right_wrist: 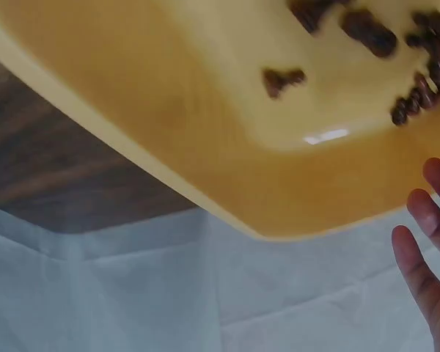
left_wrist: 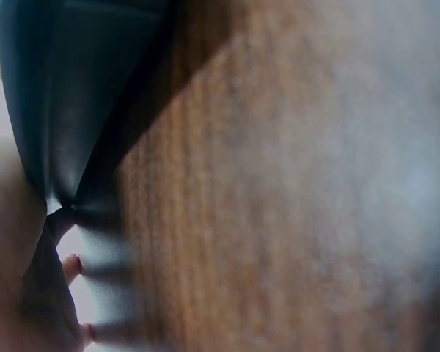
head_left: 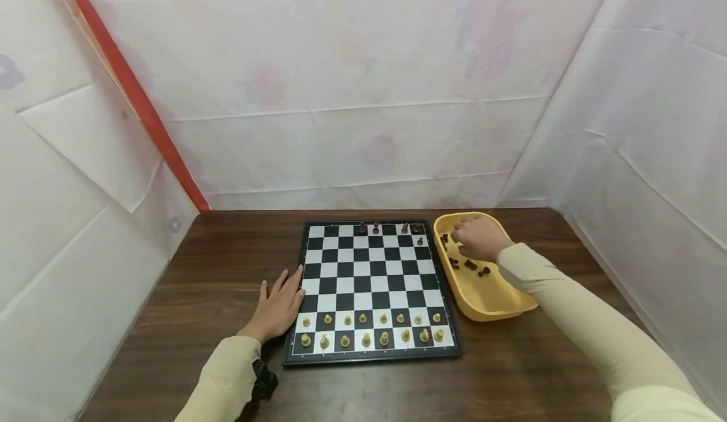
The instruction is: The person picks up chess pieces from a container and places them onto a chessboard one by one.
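Observation:
A black-and-white chessboard [head_left: 369, 283] lies on the brown wooden table [head_left: 227, 264]. Light chess pieces [head_left: 369, 329] fill its two nearest rows, and several dark pieces [head_left: 392, 228] stand along the far edge. My left hand [head_left: 278, 305] rests flat on the table, its fingers touching the board's left edge. To the right of the board, a yellow tray [head_left: 500, 302] holds loose dark pieces [head_left: 468, 264]. My right hand [head_left: 477, 238] reaches down into the tray's far end. In the right wrist view its fingers [right_wrist: 425, 227] are spread over the tray [right_wrist: 169, 110] and dark pieces [right_wrist: 367, 33], holding nothing that shows.
White sheeting [head_left: 363, 94] walls the table at the back and both sides, with a red strip [head_left: 130, 87] at the left. The left wrist view is blurred: wood grain [left_wrist: 279, 183], the dark board edge [left_wrist: 51, 95] and fingertips [left_wrist: 72, 268].

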